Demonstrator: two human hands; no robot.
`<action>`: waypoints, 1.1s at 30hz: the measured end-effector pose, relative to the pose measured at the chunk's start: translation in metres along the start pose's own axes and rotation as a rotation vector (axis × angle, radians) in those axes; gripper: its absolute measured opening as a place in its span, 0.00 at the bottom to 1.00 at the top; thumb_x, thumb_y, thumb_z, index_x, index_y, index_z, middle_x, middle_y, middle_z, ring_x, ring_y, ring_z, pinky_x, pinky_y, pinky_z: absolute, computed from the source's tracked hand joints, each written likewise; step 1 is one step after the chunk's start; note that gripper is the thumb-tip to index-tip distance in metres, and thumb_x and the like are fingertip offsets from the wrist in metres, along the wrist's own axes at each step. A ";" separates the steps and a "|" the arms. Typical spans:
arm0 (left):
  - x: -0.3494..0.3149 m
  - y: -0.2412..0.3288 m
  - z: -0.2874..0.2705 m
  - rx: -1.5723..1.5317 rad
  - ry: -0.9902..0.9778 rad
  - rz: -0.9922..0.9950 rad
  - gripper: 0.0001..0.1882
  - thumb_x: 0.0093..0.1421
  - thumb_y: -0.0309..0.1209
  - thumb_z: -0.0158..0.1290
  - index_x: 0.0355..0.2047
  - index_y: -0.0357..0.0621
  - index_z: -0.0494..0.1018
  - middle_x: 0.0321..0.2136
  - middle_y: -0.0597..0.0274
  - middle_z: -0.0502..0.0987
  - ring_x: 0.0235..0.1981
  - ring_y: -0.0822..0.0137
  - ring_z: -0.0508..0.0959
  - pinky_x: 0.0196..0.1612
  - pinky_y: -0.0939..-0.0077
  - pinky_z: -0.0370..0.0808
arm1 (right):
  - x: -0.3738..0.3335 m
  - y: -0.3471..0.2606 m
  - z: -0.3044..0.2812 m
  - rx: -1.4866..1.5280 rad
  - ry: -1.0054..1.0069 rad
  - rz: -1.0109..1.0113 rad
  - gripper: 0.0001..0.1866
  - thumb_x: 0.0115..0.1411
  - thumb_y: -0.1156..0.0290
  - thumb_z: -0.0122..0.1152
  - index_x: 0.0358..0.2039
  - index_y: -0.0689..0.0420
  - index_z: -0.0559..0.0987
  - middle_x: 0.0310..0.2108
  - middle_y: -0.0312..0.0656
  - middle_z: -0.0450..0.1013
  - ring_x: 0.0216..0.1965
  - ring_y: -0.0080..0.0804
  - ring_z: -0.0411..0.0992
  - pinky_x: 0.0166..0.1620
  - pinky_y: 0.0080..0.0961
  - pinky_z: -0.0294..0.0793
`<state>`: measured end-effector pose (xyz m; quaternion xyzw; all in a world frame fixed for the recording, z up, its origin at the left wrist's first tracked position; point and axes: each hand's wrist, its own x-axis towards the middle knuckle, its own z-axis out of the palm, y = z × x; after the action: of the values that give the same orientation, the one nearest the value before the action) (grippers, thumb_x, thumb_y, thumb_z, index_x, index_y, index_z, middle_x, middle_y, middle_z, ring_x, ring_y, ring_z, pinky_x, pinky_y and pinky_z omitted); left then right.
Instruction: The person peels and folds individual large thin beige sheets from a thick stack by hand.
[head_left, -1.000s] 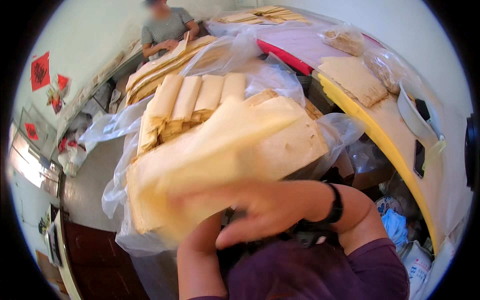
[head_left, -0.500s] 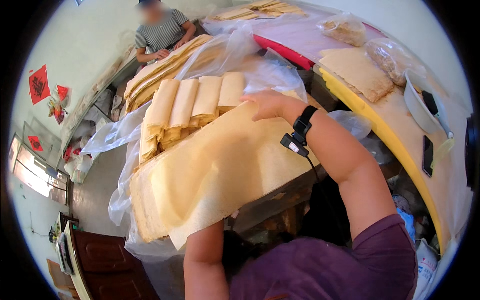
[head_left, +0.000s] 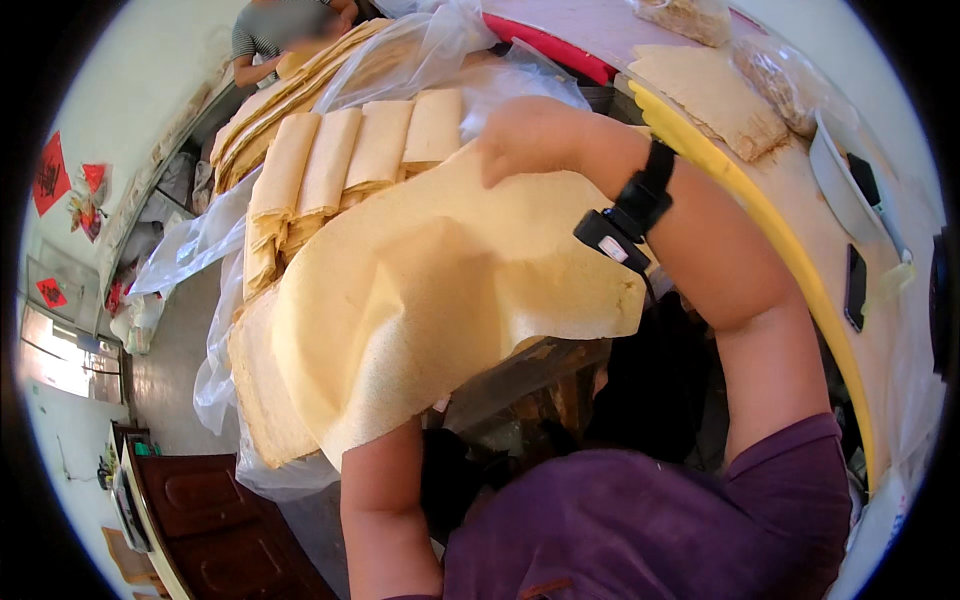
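A large, thin, pale-yellow sheet (head_left: 450, 290) spreads in front of me, its near part lifted and rippled. My right hand (head_left: 530, 145) is closed on its upper edge at the right, with the fingers partly hidden. From below, my left forearm (head_left: 385, 490) reaches under the near edge; the sheet covers the left hand, so its fingers do not show. More such sheets lie in a flat stack (head_left: 270, 400) underneath, visible at the left. Several folded bundles of sheets (head_left: 330, 155) rest side by side just beyond. A black strap with a small device (head_left: 625, 215) is on my right wrist.
Another person (head_left: 262, 45) works at the far left beside a taller pile of sheets (head_left: 290, 90). Clear plastic film (head_left: 420, 50) surrounds the stacks. On the right table with a yellow edge (head_left: 740, 180) are a pale basin (head_left: 840, 185), a phone (head_left: 855, 288) and bagged material.
The sheet's right part has lifted off the stack and moved toward me, its right corner now hanging free. My right hand has bent over its upper edge. The view has shifted slightly.
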<state>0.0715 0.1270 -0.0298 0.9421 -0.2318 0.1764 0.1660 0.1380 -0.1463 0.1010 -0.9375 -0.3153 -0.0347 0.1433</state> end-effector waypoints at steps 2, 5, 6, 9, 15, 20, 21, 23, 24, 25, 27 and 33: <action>0.001 0.000 0.002 0.003 -0.004 -0.001 0.21 0.64 0.32 0.49 0.56 0.38 0.70 0.58 0.44 0.72 0.61 0.50 0.70 0.61 0.57 0.68 | 0.007 0.021 0.012 -0.038 0.032 0.054 0.13 0.48 0.55 0.69 0.28 0.51 0.87 0.27 0.43 0.81 0.30 0.44 0.78 0.36 0.42 0.75; 0.002 0.001 0.002 0.003 -0.005 0.001 0.21 0.64 0.32 0.49 0.56 0.38 0.70 0.58 0.44 0.72 0.61 0.50 0.70 0.61 0.57 0.68 | 0.012 0.030 0.028 -0.065 0.091 0.097 0.13 0.49 0.54 0.67 0.28 0.49 0.87 0.27 0.45 0.80 0.31 0.47 0.78 0.36 0.43 0.75; 0.003 0.001 0.002 0.003 -0.004 0.004 0.22 0.64 0.32 0.49 0.56 0.38 0.70 0.58 0.44 0.72 0.61 0.50 0.70 0.61 0.57 0.68 | 0.014 0.029 0.028 -0.051 0.116 0.090 0.13 0.49 0.53 0.67 0.28 0.49 0.87 0.27 0.45 0.80 0.31 0.47 0.78 0.37 0.44 0.75; 0.004 0.000 0.005 0.006 -0.001 0.003 0.22 0.64 0.32 0.49 0.57 0.38 0.70 0.58 0.44 0.72 0.61 0.50 0.70 0.61 0.57 0.69 | 0.024 0.020 0.033 -0.176 0.193 0.026 0.13 0.48 0.51 0.68 0.27 0.46 0.86 0.27 0.44 0.80 0.32 0.47 0.78 0.37 0.45 0.75; 0.002 -0.001 0.003 0.010 0.003 0.004 0.22 0.64 0.33 0.50 0.57 0.38 0.70 0.58 0.44 0.72 0.61 0.50 0.70 0.61 0.58 0.69 | 0.026 0.007 0.026 -0.156 0.114 0.096 0.12 0.50 0.51 0.68 0.27 0.44 0.86 0.28 0.42 0.81 0.34 0.45 0.80 0.38 0.46 0.77; -0.006 -0.016 -0.009 0.023 0.007 -0.037 0.22 0.64 0.33 0.50 0.57 0.39 0.70 0.58 0.44 0.72 0.61 0.50 0.70 0.60 0.58 0.69 | 0.022 0.016 0.045 0.008 0.188 0.135 0.14 0.50 0.51 0.69 0.28 0.48 0.87 0.28 0.43 0.80 0.33 0.46 0.79 0.38 0.43 0.76; -0.008 -0.019 -0.010 0.027 0.004 -0.048 0.22 0.64 0.33 0.50 0.57 0.39 0.70 0.58 0.44 0.72 0.61 0.51 0.70 0.60 0.58 0.69 | 0.024 0.015 0.049 0.059 0.220 0.138 0.14 0.50 0.52 0.70 0.29 0.49 0.87 0.28 0.44 0.80 0.33 0.47 0.79 0.38 0.42 0.76; -0.011 -0.021 -0.009 0.026 -0.001 -0.056 0.22 0.64 0.33 0.50 0.57 0.39 0.70 0.58 0.44 0.72 0.61 0.51 0.70 0.60 0.58 0.69 | 0.028 0.013 0.050 0.072 0.227 0.145 0.15 0.50 0.52 0.70 0.30 0.49 0.87 0.29 0.44 0.81 0.34 0.46 0.79 0.38 0.42 0.76; -0.011 -0.020 -0.008 0.023 -0.004 -0.054 0.22 0.64 0.33 0.50 0.57 0.39 0.70 0.58 0.44 0.72 0.61 0.51 0.70 0.60 0.58 0.69 | 0.028 0.013 0.049 0.066 0.237 0.141 0.14 0.50 0.53 0.70 0.31 0.49 0.87 0.29 0.44 0.81 0.34 0.46 0.79 0.38 0.41 0.76; -0.010 -0.019 -0.008 0.019 -0.006 -0.050 0.22 0.64 0.33 0.50 0.57 0.39 0.70 0.58 0.44 0.72 0.60 0.51 0.70 0.60 0.58 0.69 | 0.028 0.012 0.047 0.060 0.248 0.138 0.14 0.50 0.54 0.70 0.31 0.49 0.87 0.29 0.44 0.81 0.34 0.46 0.79 0.39 0.41 0.76; -0.011 -0.019 -0.008 0.020 -0.009 -0.053 0.22 0.64 0.34 0.50 0.57 0.39 0.70 0.58 0.44 0.72 0.60 0.51 0.70 0.60 0.58 0.69 | 0.027 0.010 0.043 0.056 0.233 0.139 0.14 0.49 0.54 0.70 0.31 0.49 0.87 0.30 0.44 0.81 0.34 0.46 0.79 0.39 0.41 0.76; -0.014 -0.017 -0.006 0.011 -0.020 -0.051 0.22 0.64 0.34 0.50 0.57 0.39 0.70 0.58 0.45 0.72 0.60 0.51 0.71 0.60 0.58 0.69 | 0.009 -0.015 0.024 0.015 0.266 0.051 0.11 0.51 0.58 0.68 0.30 0.51 0.86 0.30 0.45 0.80 0.36 0.47 0.78 0.40 0.42 0.76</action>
<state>0.0668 0.1491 -0.0339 0.9503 -0.2085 0.1638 0.1630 0.1359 -0.1228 0.0834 -0.9312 -0.2699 -0.1524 0.1917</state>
